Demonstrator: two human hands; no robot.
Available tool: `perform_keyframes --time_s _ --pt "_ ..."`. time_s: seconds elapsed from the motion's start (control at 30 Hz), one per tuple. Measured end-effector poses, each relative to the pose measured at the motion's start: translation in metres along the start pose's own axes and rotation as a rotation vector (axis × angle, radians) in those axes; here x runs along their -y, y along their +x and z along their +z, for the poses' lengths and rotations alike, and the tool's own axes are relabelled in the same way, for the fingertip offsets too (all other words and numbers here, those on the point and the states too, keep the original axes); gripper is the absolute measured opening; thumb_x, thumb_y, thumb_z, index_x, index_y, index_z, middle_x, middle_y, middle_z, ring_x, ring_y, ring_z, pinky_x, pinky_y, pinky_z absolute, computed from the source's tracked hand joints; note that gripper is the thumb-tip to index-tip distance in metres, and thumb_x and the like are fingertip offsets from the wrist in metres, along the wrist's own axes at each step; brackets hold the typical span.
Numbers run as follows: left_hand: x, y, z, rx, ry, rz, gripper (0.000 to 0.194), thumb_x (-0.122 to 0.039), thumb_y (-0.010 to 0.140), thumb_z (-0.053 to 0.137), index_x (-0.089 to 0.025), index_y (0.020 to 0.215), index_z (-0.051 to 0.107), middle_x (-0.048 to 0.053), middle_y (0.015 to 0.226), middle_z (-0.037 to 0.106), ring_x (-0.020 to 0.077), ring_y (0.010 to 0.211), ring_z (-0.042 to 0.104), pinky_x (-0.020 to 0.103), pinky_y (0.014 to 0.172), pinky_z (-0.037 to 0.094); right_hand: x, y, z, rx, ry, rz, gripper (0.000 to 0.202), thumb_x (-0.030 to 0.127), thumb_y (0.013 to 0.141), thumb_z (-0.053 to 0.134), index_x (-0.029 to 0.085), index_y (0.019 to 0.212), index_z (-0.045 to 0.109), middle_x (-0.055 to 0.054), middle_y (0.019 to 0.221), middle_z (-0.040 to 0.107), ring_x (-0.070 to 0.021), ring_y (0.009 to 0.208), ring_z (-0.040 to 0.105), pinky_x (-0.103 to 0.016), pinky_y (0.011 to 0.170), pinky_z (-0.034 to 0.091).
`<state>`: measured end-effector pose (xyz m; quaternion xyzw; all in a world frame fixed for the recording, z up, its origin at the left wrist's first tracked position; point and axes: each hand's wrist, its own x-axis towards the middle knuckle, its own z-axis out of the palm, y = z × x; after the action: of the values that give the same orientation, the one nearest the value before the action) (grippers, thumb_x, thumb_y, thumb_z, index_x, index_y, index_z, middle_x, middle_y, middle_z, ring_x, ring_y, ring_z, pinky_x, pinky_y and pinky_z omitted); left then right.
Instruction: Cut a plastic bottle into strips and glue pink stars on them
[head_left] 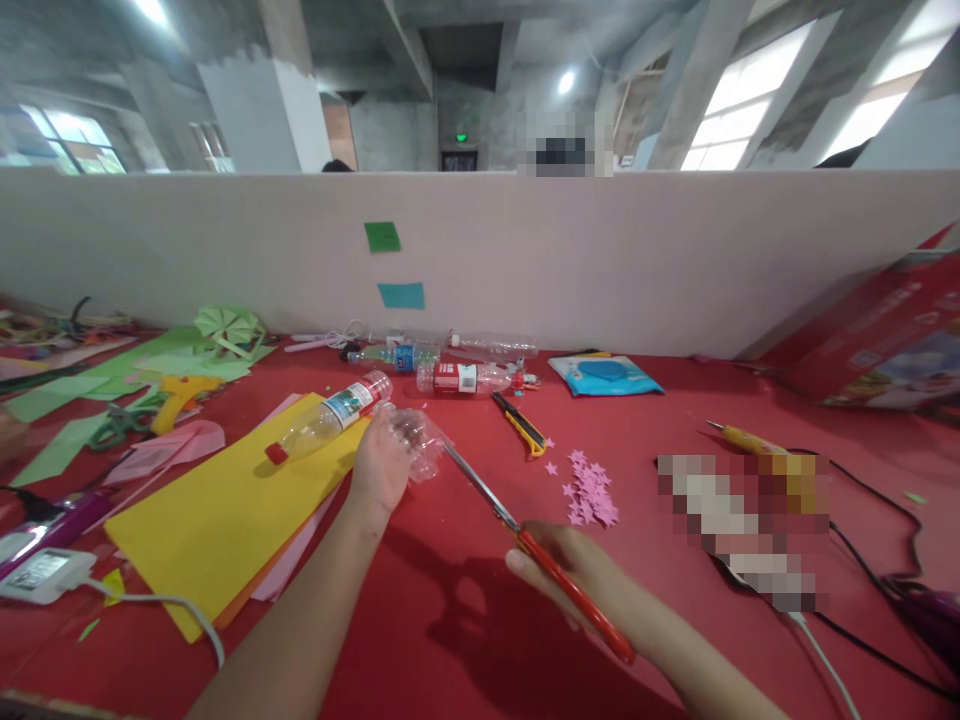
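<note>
My left hand (384,462) is wrapped round a clear piece of plastic bottle (426,442) above the red table. In my right hand (574,570) are scissors with red handles (574,595), their blades together or nearly so and pointing up and left. The blade tips lie at the right edge of the clear plastic; whether they touch it I cannot tell. Just behind my left hand, a clear bottle with a red cap (341,415) rests on yellow paper (247,510).
Several plastic bottles (456,378) lie along the white partition (480,250). A yellow cutter (520,425), pink paper stars (591,490) and a blue wipes pack (606,376) sit beyond the scissors. Cables and a yellow-handled tool (750,440) are right; green paper (150,370) and a yellow glue gun (180,398) left.
</note>
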<state>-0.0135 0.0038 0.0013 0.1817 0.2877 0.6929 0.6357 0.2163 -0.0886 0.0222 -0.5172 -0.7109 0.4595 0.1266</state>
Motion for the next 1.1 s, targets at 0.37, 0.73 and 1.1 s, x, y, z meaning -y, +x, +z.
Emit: perform_keyframes --time_s 0.37,0.73,1.1 --pt "0.010 -0.002 0.002 0.032 0.012 0.013 0.026 -0.033 0.085 0.049 -0.013 0.077 0.063 0.005 0.073 0.067 0.0130 0.069 0.062 0.023 0.063 0.047 0.007 -0.004 0.003 0.094 0.119 0.078 0.045 0.062 0.077 0.053 0.019 0.072 0.045 0.006 0.051 0.041 -0.0070 0.038 0.038 -0.018 0.037 0.028" --pt "0.013 -0.003 0.004 0.079 0.078 0.062 0.027 -0.037 0.083 0.053 -0.014 0.077 0.065 0.004 0.072 0.067 0.0122 0.066 0.060 0.024 0.064 0.046 0.001 -0.001 0.009 0.091 0.262 0.075 0.047 0.064 0.080 0.046 0.018 0.072 0.045 0.009 0.042 0.036 -0.0050 0.033 0.034 -0.016 0.034 0.028" --pt "0.014 -0.005 0.008 0.059 0.085 0.073 0.028 -0.037 0.085 0.051 -0.013 0.077 0.064 0.004 0.071 0.066 0.0133 0.066 0.061 0.025 0.065 0.047 0.008 -0.003 0.007 0.092 0.253 0.089 0.044 0.061 0.081 0.048 0.018 0.072 0.046 0.009 0.043 0.036 -0.0050 0.034 0.034 -0.016 0.034 0.026"
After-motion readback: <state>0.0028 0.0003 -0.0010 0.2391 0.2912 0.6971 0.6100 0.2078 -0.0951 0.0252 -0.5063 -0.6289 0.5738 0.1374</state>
